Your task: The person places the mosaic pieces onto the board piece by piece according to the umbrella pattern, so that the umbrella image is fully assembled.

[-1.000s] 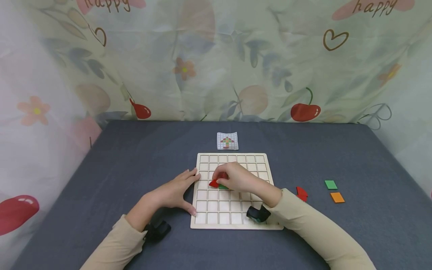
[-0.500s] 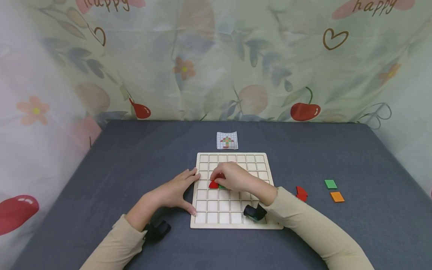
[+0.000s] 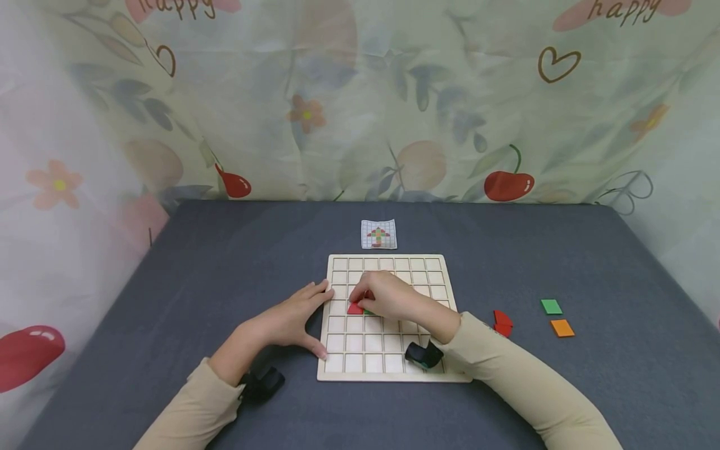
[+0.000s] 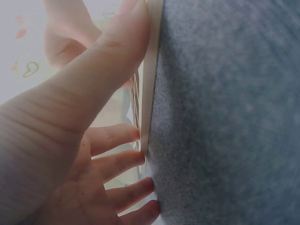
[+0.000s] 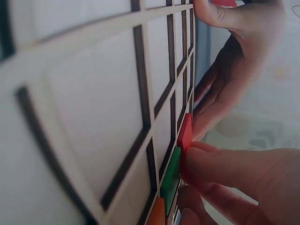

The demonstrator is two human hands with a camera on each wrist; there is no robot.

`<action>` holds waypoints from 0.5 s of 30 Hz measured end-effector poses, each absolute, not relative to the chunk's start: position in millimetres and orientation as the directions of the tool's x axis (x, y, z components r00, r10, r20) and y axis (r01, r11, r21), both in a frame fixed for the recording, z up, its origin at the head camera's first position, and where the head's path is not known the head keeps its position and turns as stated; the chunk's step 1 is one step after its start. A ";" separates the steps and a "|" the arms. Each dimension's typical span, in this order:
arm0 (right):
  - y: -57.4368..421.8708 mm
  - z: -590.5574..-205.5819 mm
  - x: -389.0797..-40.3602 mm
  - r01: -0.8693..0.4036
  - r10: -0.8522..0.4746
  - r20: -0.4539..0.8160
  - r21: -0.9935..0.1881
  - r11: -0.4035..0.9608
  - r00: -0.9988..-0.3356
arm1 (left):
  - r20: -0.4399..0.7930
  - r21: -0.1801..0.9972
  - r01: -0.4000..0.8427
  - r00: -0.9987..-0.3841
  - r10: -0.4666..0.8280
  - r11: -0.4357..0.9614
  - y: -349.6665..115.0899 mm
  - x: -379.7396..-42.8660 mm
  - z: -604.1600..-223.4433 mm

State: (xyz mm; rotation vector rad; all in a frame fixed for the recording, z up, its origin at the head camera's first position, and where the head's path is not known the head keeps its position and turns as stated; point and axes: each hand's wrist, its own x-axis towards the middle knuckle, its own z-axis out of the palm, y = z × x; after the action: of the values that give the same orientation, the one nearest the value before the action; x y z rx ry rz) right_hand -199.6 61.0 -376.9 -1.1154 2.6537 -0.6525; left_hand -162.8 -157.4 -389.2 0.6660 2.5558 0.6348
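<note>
A wooden grid board [image 3: 394, 377] lies on the dark cloth. My left hand [image 3: 289, 322] spreads along its left edge, thumb and fingertips touching the rim [image 4: 149, 93]. Over the board, my right hand [image 3: 390, 295] pinches a red quarter-round tile [image 3: 354, 309] in a left-hand cell, thumb pressing on it. In the right wrist view, the red tile stands right beside a green tile [image 5: 171, 173], with an orange tile [image 5: 157, 213] beyond that. My right hand covers much of the middle of the grid from above.
A small pattern card [image 3: 379, 235] lies behind the board. To the right are red curved tiles [image 3: 503, 323], a green square tile [image 3: 551, 307] and an orange square tile [image 3: 562, 328]. A patterned curtain [image 3: 360, 112] hangs at the table's back edge.
My right hand has shifted slightly left, and the red tile has turned and settled flatter in its cell beside the green tile. My left hand has stayed at the board's edge.
</note>
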 end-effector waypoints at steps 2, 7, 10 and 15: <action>61.0 -377.7 -199.6 -0.639 -0.719 0.003 -0.461 0.616 -0.695 | -0.280 0.520 0.343 -0.796 0.536 0.782 -157.4 -163.1 -389.7; 61.1 -380.7 -200.7 -0.646 -0.728 0.005 -0.465 0.605 -0.685 | -0.283 0.522 0.338 -0.797 0.533 0.783 -156.9 -162.7 -389.0; 62.9 -380.0 -201.3 -0.633 -0.721 -0.003 -0.476 0.610 -0.693 | -0.286 0.520 0.335 -0.799 0.530 0.786 -156.6 -162.3 -388.4; 73.4 -374.4 -202.6 -0.588 -0.690 -0.003 -0.522 0.618 -0.723 | -0.304 0.509 0.319 -0.803 0.513 0.800 -155.5 -162.0 -388.3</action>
State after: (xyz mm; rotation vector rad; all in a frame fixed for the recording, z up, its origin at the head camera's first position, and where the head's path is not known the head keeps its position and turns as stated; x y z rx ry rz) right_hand -202.6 73.4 -374.4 -1.0556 2.6384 -0.7420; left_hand -162.0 -155.5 -388.3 0.6237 2.5544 0.6154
